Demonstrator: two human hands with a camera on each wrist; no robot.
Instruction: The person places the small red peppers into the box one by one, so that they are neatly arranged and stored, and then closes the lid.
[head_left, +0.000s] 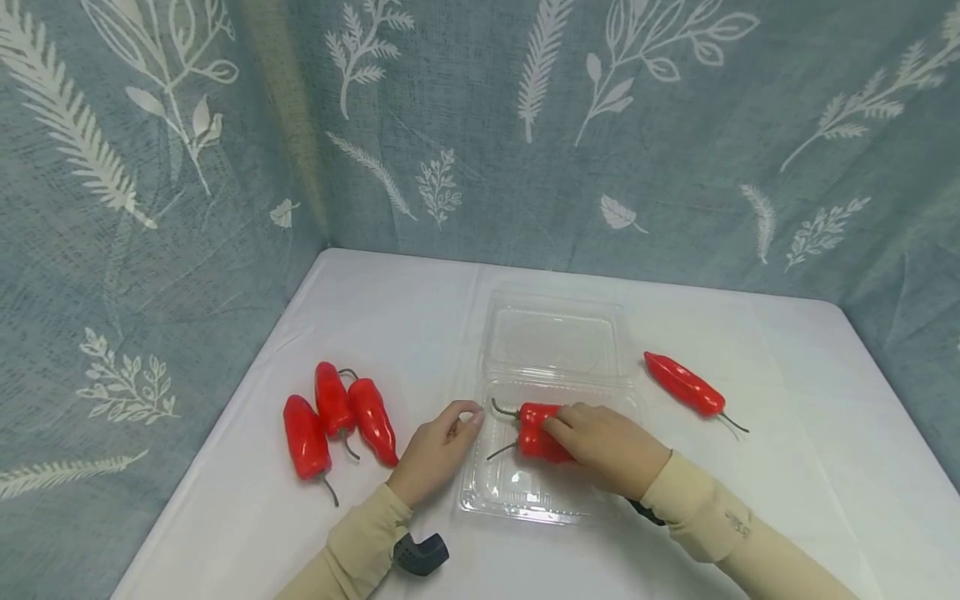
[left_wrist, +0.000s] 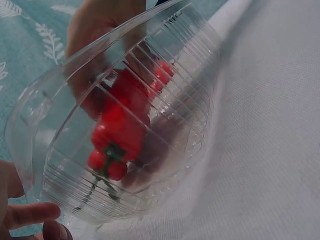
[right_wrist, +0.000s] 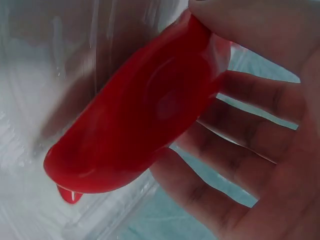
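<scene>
A clear plastic clamshell container [head_left: 517, 492] lies with its lid folded back. Two red chili peppers [head_left: 542, 442] are side by side over its base, stems pointing left. My right hand [head_left: 611, 446] grips the upper one from above; the right wrist view shows thumb and fingers around this red pepper [right_wrist: 140, 110], with another red tip peeking out beneath. Beside the container's left rim is my left hand [head_left: 438, 450], fingers loosely bent. In the left wrist view its fingertips [left_wrist: 45, 212] are at the container's corner, and both peppers [left_wrist: 122, 130] show through the wall.
Three red peppers [head_left: 306, 437] lie in a group at the left on the white tablecloth [head_left: 420, 317]. Another red pepper [head_left: 686, 385] lies right of the container. The open lid [head_left: 555, 333] extends toward the back. A patterned blue-green curtain [head_left: 480, 200] borders the table.
</scene>
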